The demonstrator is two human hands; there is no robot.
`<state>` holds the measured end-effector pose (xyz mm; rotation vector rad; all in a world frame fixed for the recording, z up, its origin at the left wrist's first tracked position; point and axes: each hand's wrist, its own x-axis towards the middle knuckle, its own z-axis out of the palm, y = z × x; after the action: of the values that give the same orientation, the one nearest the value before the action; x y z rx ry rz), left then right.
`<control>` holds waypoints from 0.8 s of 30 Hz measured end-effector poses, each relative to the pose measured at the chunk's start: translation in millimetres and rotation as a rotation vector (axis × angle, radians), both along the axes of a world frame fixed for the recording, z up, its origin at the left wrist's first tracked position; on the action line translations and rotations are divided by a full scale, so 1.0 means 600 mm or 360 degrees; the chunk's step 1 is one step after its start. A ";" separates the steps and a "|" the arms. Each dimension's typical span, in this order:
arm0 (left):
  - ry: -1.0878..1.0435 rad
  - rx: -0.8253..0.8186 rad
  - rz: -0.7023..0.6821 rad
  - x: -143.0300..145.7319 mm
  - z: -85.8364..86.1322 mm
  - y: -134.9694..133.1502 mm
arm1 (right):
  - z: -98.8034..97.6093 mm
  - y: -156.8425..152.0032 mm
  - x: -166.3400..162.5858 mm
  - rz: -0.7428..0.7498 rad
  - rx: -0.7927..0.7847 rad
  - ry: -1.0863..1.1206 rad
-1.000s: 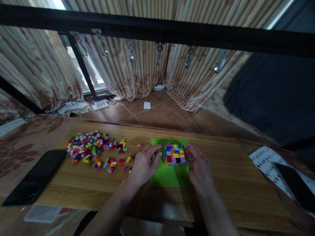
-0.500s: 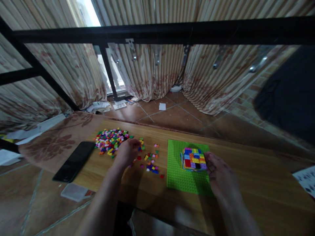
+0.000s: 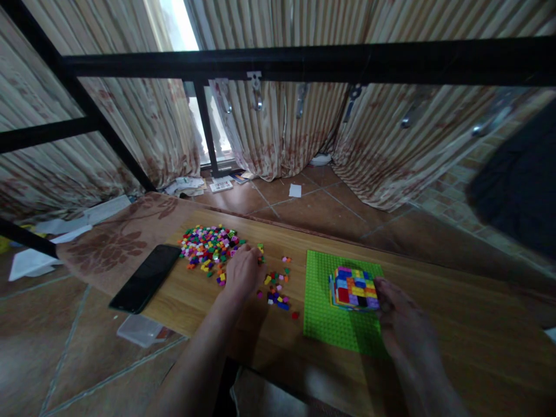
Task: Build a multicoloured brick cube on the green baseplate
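On the green baseplate (image 3: pixel 317 313) stands a block built of many-coloured toy bricks (image 3: pixel 354 286), with a patchwork top of red, yellow, blue, orange and purple. My right hand (image 3: pixel 402 318) is at its right side, fingertips against or very near it, fingers partly bent and apart. My left hand (image 3: pixel 244 271) reaches down among the small loose bricks (image 3: pixel 277 281), fingers drawn together in a pinch; whatever lies between the fingertips is hidden. Left of that hand spreads a large pile of mixed small bricks (image 3: pixel 206 243).
A black phone (image 3: pixel 145 278) lies left of the pile, partly on a brown patterned cloth (image 3: pixel 108 249). A clear plastic box (image 3: pixel 141 330) is below the wooden table's (image 3: pixel 443 301) front edge. Beyond the table are a dark metal rail (image 3: pixel 304 63) and curtains (image 3: pixel 269 133).
The whole view has shifted, so things sit further right. My left hand has moved slightly right over the loose bricks. My right hand stays beside the brick block.
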<state>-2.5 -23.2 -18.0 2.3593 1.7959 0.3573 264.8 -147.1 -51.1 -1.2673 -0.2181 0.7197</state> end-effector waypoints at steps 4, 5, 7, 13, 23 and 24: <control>-0.0053 -0.0007 -0.0034 0.000 -0.004 0.004 | -0.002 0.001 0.002 -0.0018 -0.0003 -0.0016; -0.0134 0.0019 -0.0080 0.001 -0.005 0.005 | 0.000 0.002 0.001 -0.0032 -0.0001 -0.0026; -0.0439 0.0075 -0.0234 0.005 -0.008 0.007 | 0.008 0.003 -0.004 -0.0111 0.0019 -0.0124; -0.1677 -0.0735 -0.0619 0.041 0.009 -0.024 | 0.049 -0.011 -0.056 -0.0278 0.0046 -0.1008; -0.2375 -0.1699 -0.0748 0.114 0.012 -0.089 | 0.072 -0.025 -0.100 0.0582 0.0228 -0.1607; -0.2381 -0.1694 -0.0749 0.117 0.010 -0.090 | 0.071 -0.024 -0.099 0.0583 0.0232 -0.1612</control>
<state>67.8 -77.2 -11.8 1.0009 0.4181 0.6096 205.3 -161.3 -8.5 -1.3715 -1.3281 0.2926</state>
